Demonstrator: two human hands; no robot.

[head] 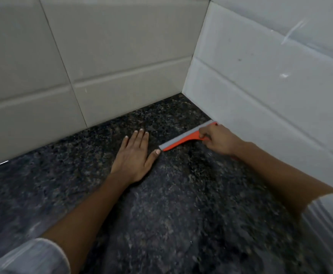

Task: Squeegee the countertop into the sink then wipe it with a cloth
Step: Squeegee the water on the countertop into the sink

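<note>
White ribbed sleeves (33, 258) frame the bottom corners, nearest the lens. Largest surface: dark speckled granite countertop (161, 224), polished and mottled, running into a corner of pale glossy wall tiles (112, 56) with grooved horizontal bands. Left hand (135, 157) lies palm-down and flat on the stone, fingers extended and close together, thumb spread to the side, its tip just beside the blade end. Right hand (218, 140) is clenched around the squeegee's handle. Squeegee (183, 139): orange plastic body, straight grey rubber blade edge-down on the counter, far end touching the right-hand wall near the corner.
</note>
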